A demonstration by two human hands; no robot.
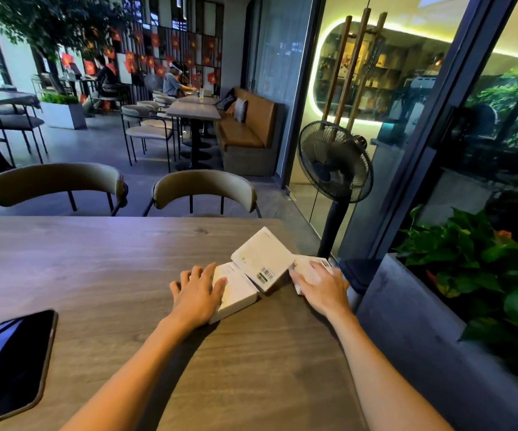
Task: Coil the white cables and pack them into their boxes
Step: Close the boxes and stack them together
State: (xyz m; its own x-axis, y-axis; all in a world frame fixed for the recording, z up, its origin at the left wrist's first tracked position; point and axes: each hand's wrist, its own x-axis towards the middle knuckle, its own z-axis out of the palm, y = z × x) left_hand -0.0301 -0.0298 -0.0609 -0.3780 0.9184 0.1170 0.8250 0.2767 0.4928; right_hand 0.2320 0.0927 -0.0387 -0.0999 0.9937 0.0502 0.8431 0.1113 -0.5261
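Both forearms are bare to the elbow, and the left hand (197, 292) and right hand (323, 287) are ungloved.

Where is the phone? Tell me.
In the head view, the phone lies face up at the table's near left edge, well left of the left hand.

three boxes (262, 265) near the table's (96, 259) right edge, phone (12, 365) far left.

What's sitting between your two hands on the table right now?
In the head view, a white box with a barcode lies between the left hand and right hand, propped on the boxes under them.
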